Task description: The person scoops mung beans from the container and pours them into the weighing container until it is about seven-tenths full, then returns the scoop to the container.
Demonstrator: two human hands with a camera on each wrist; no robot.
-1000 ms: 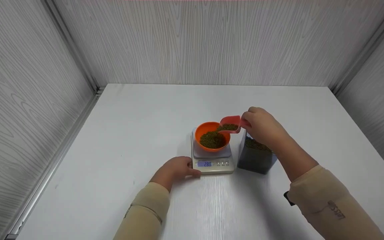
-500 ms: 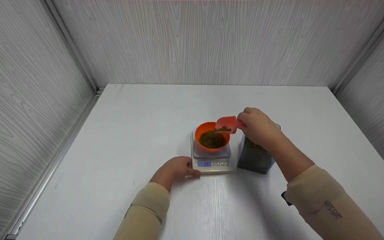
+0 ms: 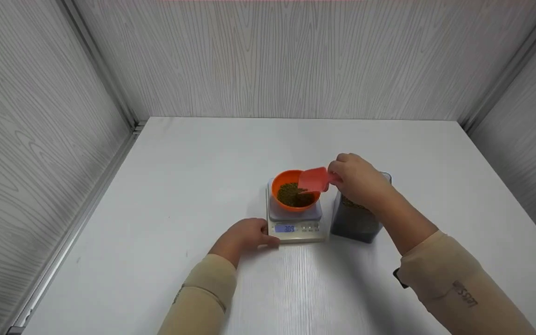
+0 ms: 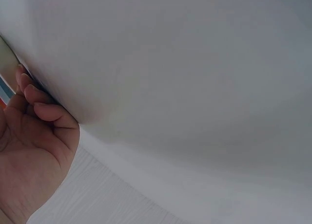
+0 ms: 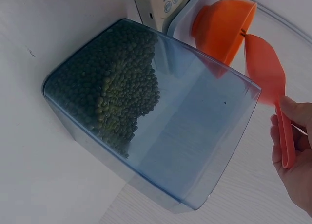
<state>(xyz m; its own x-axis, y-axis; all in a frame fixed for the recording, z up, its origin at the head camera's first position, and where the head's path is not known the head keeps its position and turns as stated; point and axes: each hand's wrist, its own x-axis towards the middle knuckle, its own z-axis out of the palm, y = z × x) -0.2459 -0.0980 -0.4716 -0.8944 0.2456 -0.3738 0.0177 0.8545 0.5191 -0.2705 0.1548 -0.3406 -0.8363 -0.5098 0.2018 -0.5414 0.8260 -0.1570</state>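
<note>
My right hand (image 3: 358, 179) pinches the handle of a red plastic scoop (image 3: 313, 179), its blade tipped down over an orange bowl (image 3: 281, 182). Green mung beans (image 3: 292, 193) lie in the bowl. In the right wrist view a few beans show at the scoop's lip by the bowl's rim. The bowl stands on a white kitchen scale (image 3: 299, 236) with a lit display. My left hand (image 3: 249, 232) holds the scale's front left corner, thumb on the front edge, fingers along the left side; in the left wrist view its fingers (image 4: 48, 112) are curled.
Right beside the scale stands a clear, bluish square container (image 3: 354, 225), partly under my right forearm. In the right wrist view it holds a heap of mung beans (image 5: 117, 83). The white table (image 3: 179, 186) is bounded by wood-grain panels (image 3: 296, 60).
The scoop has moved left and tilted further down over the bowl, and the beans on it have slid off. The digits on the scale have changed. My left hand stays put.
</note>
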